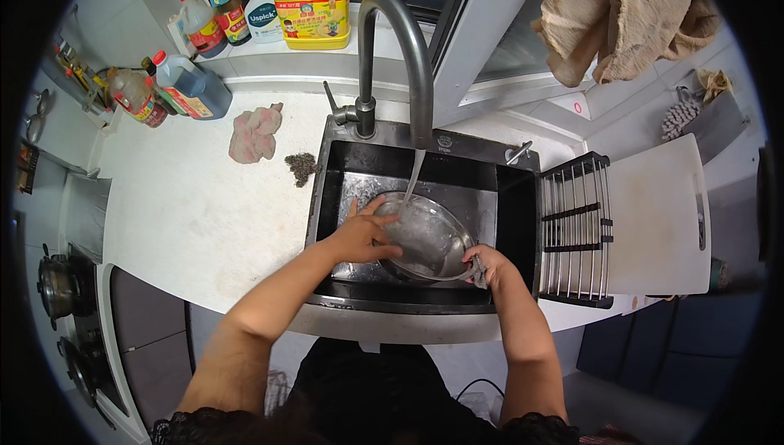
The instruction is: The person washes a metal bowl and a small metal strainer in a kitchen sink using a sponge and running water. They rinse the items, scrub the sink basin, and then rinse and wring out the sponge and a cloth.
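A shiny metal basin (pixel 433 237) sits tilted in the black sink (pixel 425 296), and a stream of water from the grey faucet (pixel 420 77) runs into it. My left hand (pixel 359 237) is at the basin's left side with its fingers spread, some of them reaching over the inside. At the lower right rim, my right hand (pixel 490 265) is closed on a crumpled grey cloth (pixel 478 273), pressing it against the rim. The fingertips of my right hand are partly hidden by the cloth.
A black rack with metal bars (pixel 576 229) and a white cutting board (pixel 653 216) stand right of the sink. On the left counter lie a pinkish rag (pixel 255 133) and a steel-wool scrubber (pixel 302 169). Bottles and a yellow jug (pixel 310 4) line the back. Beige cloths (pixel 616 16) hang upper right.
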{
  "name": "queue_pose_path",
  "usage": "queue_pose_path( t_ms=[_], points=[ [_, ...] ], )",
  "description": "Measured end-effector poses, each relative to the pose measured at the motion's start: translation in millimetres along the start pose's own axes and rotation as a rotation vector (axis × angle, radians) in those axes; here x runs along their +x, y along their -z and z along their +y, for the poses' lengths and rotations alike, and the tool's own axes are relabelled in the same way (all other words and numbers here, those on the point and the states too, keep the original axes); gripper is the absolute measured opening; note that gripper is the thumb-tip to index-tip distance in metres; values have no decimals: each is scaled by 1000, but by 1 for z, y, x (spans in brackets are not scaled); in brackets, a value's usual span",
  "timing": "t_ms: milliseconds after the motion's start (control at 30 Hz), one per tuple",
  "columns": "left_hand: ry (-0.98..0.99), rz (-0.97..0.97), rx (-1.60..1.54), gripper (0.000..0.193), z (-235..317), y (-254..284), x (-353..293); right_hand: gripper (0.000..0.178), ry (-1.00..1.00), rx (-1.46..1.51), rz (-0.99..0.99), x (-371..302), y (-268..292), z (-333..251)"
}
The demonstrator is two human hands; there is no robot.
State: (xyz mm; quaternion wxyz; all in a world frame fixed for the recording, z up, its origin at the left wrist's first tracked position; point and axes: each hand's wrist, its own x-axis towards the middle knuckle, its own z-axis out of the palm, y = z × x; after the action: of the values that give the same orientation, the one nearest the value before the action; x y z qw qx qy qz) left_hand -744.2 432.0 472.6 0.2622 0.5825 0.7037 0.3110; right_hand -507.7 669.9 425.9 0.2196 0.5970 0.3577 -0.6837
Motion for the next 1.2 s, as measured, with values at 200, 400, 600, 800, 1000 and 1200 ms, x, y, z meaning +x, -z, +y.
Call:
queue_pose_path(
  t_ms=[200, 400, 600, 800, 1000, 1200],
  points=[
    [-111, -160, 203, 43, 4, 28, -16, 17, 139, 38, -30, 0, -43, -17],
    [576, 393, -182, 57, -1, -3, 0, 27, 480, 439, -14, 7, -61, -50],
    [883, 680, -554, 60, -14, -45, 25, 37, 1284, -4, 573, 4, -110, -41],
    [790, 743, -328, 68, -3, -56, 27, 36, 1682, -833, 776, -27, -173, -25],
    [863, 793, -863, 59, 16, -29, -5, 45, 885, -174, 119, 20, -108, -67],
    [946, 892, -1605, 66, 32, -12, 13, 53, 712, 448, 186, 51, -106, 2]
  ],
)
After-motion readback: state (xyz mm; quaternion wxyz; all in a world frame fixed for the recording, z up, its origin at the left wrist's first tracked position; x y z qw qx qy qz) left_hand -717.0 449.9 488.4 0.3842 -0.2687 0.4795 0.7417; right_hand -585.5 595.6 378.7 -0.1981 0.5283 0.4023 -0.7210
